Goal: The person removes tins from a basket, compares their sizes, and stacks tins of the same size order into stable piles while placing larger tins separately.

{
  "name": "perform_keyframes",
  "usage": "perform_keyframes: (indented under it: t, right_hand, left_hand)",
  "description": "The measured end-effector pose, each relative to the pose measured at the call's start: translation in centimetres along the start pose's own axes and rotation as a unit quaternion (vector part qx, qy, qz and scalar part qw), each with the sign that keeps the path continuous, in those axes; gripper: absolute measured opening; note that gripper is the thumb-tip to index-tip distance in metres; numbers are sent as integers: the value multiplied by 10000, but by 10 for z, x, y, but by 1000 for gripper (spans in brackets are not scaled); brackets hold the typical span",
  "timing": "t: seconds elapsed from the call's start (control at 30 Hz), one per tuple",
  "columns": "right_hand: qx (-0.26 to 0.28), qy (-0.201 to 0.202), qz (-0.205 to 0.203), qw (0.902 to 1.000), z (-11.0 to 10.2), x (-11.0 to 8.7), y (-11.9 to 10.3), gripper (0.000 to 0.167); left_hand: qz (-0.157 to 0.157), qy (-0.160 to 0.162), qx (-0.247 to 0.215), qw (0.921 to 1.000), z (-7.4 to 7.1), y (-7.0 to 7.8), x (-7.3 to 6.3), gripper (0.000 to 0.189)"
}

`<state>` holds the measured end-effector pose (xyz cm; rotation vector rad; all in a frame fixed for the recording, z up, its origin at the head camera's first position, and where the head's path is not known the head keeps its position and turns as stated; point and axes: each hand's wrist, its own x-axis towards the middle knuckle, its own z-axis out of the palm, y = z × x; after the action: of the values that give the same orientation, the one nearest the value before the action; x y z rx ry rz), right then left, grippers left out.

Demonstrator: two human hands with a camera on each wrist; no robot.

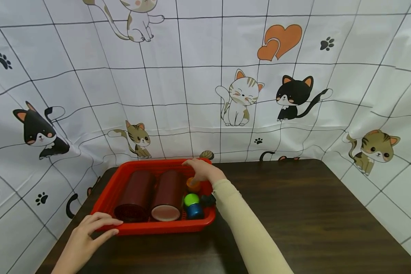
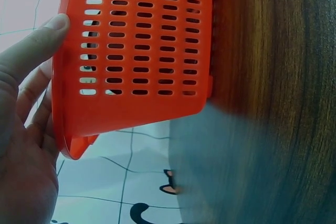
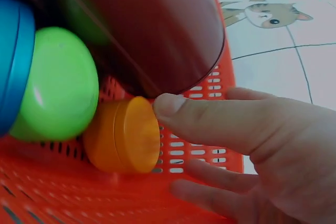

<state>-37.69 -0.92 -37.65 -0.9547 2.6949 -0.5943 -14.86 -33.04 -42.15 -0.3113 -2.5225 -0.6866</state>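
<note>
A red plastic basket (image 1: 157, 228) with slotted walls stands on the table. My left hand (image 1: 85, 238) grips its near left corner, with the thumb (image 2: 47, 35) against the outside of the rim and the fingers behind it. Inside the basket's far right part is my right hand (image 1: 205, 171), its fingers spread. Its thumb tip (image 3: 170, 104) is right at the edge of a small round orange container (image 3: 123, 135). Beside that container are a bright green rounded container (image 3: 63, 82) and a blue one (image 1: 194, 211). Two dark red cylinders (image 1: 135, 194) lie side by side in the basket.
The dark wood table (image 1: 287, 213) extends to the right of the basket. A white cloth (image 1: 198, 87) with grid lines and printed cats hangs behind and around the table. A small dark object (image 1: 207, 200) lies near the basket's right wall.
</note>
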Motion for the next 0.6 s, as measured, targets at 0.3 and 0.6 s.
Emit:
perform_keyframes:
  t: [0.3, 0.6]
  right_hand:
    - [-703, -616, 479, 9945, -5, 7, -4, 56]
    - [-516, -833, 722, 9926, -9, 10, -6, 59]
  left_hand:
    - [-146, -103, 82, 9998, 1, 2, -1, 35]
    - [22, -14, -32, 10000, 1, 1, 1, 35]
